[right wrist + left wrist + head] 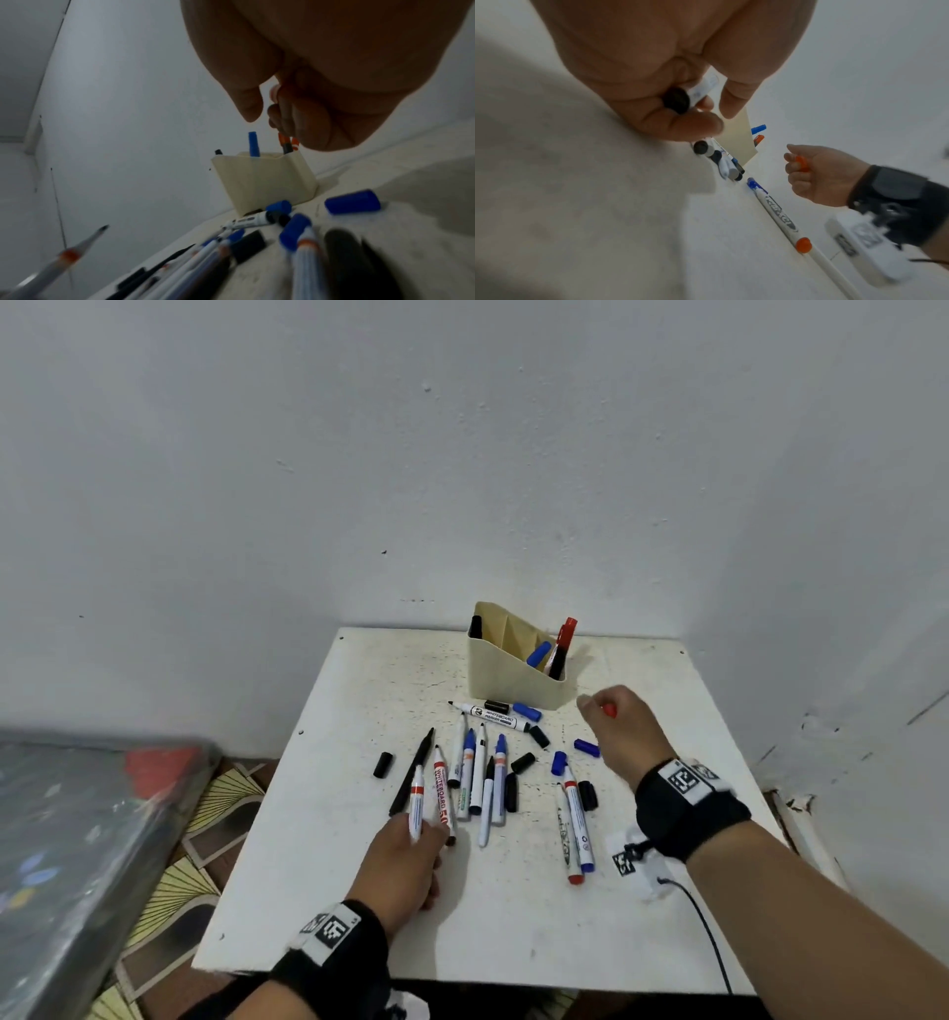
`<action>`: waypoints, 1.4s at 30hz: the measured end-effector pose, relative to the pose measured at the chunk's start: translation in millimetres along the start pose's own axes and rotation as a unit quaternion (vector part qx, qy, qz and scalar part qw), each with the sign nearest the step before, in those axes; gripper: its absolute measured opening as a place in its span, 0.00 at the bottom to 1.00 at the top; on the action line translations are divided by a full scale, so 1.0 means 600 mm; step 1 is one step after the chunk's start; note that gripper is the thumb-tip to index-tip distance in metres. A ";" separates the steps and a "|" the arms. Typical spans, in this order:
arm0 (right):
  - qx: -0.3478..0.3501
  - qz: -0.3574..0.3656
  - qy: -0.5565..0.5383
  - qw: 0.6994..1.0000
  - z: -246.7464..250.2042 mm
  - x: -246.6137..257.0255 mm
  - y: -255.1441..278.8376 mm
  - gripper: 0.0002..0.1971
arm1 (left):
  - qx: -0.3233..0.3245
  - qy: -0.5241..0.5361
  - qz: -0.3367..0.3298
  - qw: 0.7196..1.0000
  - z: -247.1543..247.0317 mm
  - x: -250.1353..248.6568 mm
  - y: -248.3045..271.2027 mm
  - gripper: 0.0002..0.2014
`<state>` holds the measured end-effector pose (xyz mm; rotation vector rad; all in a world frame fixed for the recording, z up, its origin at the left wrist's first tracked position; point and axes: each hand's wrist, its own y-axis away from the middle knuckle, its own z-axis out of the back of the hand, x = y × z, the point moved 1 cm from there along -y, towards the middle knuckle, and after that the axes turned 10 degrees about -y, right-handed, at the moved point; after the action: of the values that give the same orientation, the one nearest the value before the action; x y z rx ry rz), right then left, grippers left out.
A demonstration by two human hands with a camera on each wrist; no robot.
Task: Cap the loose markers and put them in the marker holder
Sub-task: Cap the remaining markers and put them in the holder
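The left hand [405, 857] sits at about 7 o'clock on the white bench [513, 927], its fingers curled round the lower barrel of an uncapped marker with a red band [417, 806], whose dark tip points toward 12 o'clock; the left wrist view shows the marker's black butt end poking out between thumb and fingers. The right hand [619, 729] hangs above the bench at about 2 o'clock, fingers curled in and pinching a small red cap [609, 710] that peeks out at the knuckles. The cream marker holder [513, 680] stands at 12 o'clock near the wall, with a blue-capped marker, red-capped markers and a black one already upright inside. Between the hands, at the bench's centre, lies a heap of loose markers [475, 778], most with bare tips, some overlapping. Loose blue caps [586, 747] and black caps [383, 764] are scattered around them, one black cap apart at 9 o'clock of the heap
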<state>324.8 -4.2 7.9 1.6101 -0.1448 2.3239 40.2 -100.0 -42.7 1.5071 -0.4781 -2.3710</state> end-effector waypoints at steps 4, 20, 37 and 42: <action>0.071 -0.114 -0.140 0.981 -0.010 -0.025 0.072 0.08 | -0.092 -0.157 -0.021 0.983 0.005 -0.026 -0.025 0.11; 0.076 -0.121 -0.076 0.987 0.017 -0.066 0.133 0.09 | -0.100 -0.200 0.002 0.975 0.021 -0.034 -0.085 0.10; 0.053 -0.181 -0.083 0.979 0.007 -0.075 0.135 0.17 | -0.111 -0.248 0.006 0.962 -0.002 -0.041 -0.069 0.23; 0.027 -0.172 -0.073 0.982 0.040 -0.088 0.128 0.17 | -0.137 -0.228 -0.045 0.963 -0.010 -0.044 -0.054 0.18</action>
<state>339.3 -93.4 -25.3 1.6793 0.1549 1.9654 54.1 -60.6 -37.3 0.8793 -0.1651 -2.7238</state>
